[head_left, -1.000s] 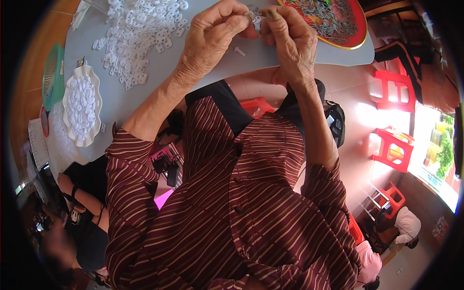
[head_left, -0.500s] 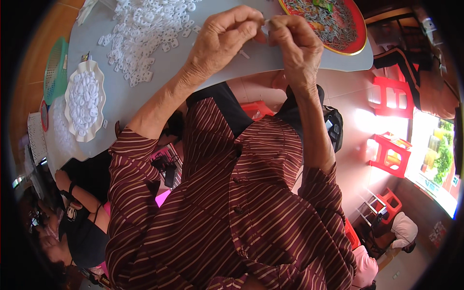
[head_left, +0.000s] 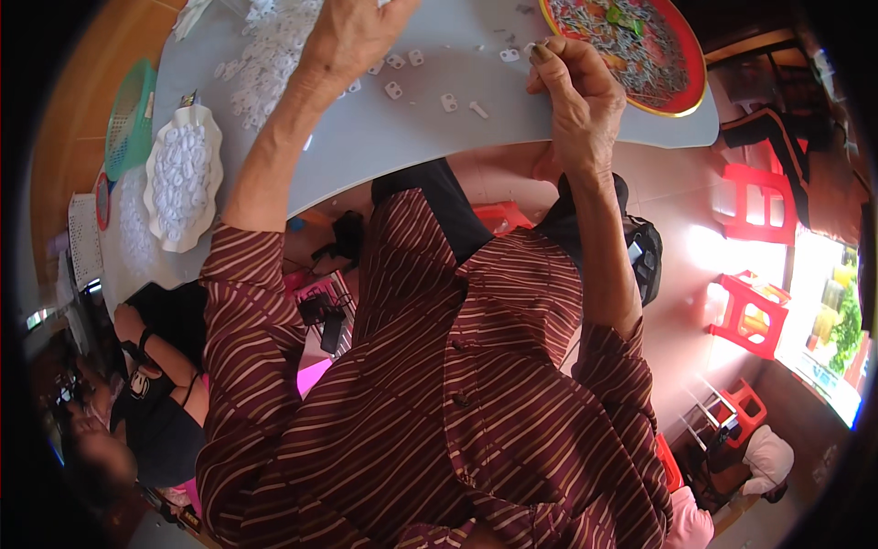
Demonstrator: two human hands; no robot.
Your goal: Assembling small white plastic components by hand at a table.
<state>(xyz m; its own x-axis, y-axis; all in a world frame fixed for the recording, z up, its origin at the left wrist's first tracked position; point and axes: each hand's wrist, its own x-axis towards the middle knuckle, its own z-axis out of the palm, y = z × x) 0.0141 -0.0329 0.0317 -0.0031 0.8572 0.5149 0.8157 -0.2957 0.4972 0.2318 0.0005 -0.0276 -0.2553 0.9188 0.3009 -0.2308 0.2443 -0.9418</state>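
Note:
My left hand (head_left: 352, 37) reaches over the heap of small white plastic clips (head_left: 265, 82), with a finger stretched out and the other fingertips cut off by the top edge. My right hand (head_left: 583, 87) is closed in a pinch beside the red tray. A small white bit shows at its thumb tip; its exact shape is hidden. Several loose white clips with holes (head_left: 448, 102) lie scattered on the grey table (head_left: 366, 156) between my hands. The red tray with a gold rim (head_left: 695, 78) holds many thin grey nails and a green item (head_left: 625, 16).
A wavy-edged white dish (head_left: 212, 174) full of white pieces stands at the table's left, by a green basket (head_left: 128, 119). Another person (head_left: 160, 403) sits at the lower left. Red plastic stools (head_left: 759, 203) stand on the floor at right.
My hands, which met near the red tray, have parted. The left has moved left to the heap, uncovering loose clips on the table; the right stays pinched near the tray.

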